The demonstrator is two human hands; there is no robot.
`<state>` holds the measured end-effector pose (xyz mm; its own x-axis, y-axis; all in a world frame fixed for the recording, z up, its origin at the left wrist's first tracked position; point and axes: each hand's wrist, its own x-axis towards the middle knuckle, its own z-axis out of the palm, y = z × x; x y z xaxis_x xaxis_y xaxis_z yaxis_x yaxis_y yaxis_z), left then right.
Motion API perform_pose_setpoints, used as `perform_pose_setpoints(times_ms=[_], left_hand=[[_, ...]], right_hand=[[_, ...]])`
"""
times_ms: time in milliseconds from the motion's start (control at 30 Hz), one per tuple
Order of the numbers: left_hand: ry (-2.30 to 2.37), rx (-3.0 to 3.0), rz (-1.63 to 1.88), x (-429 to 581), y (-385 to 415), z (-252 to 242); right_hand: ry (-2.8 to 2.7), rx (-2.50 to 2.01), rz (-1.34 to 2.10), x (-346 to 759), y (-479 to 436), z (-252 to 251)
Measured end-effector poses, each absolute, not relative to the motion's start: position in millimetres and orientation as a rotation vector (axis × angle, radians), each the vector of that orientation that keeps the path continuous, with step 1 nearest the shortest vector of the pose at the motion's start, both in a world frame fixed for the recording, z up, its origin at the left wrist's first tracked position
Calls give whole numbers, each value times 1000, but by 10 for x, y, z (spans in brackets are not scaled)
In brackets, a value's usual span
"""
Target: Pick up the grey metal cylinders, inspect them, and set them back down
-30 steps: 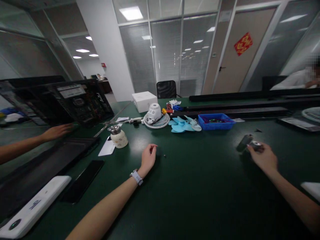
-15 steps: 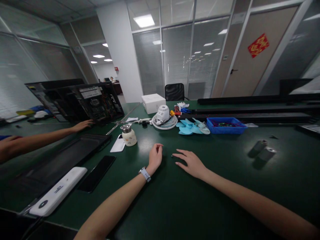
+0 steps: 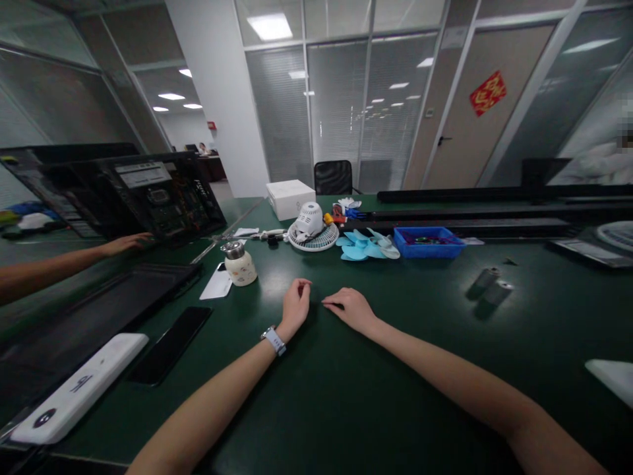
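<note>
My left hand, with a watch on its wrist, rests over the green table. Its fingers are curled in, and whether anything lies inside them is hidden. Just to its right, my right hand has thumb and fingers brought together in a pinch pointing left. Anything between those fingertips is too small to make out. The two hands are apart. Beyond them lie a white fan body with its grille and light blue fan blades. A cream bottle is left of my left hand.
A blue tray holds small parts. Two metal cylinders stand right. On the left are a black phone, a long white device and an opened computer case, with another person's hand by it. A white box sits behind.
My right hand's fingers, spread before near a tiny dark spot, have closed into a pinch. My left hand stays curled. The view has turned to the right.
</note>
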<state>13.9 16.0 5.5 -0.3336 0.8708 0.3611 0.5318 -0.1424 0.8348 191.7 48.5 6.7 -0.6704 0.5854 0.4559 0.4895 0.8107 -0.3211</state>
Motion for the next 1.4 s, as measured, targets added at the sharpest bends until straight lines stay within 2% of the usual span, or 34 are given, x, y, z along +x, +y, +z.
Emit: perform_pose_setpoints(times_ms=[133,267,500,600,1400], left_hand=[[1817,1586,1447,123,168,44],[1830,1577,1398,100,178,27],[1842,1593,1365,115,181,45],[1849,1584,1370,118,177,60],[1837,1621,1368,104,175,42]], right_hand=[[-2422,-748,257,1998,451,167],[-2193,-852,271,2648,442,407],[-1533,-1693,-178,4616,653,595],[-1397,-1995,-233,5079,701,520],[-1414,-2056,-194,5137,762,356]])
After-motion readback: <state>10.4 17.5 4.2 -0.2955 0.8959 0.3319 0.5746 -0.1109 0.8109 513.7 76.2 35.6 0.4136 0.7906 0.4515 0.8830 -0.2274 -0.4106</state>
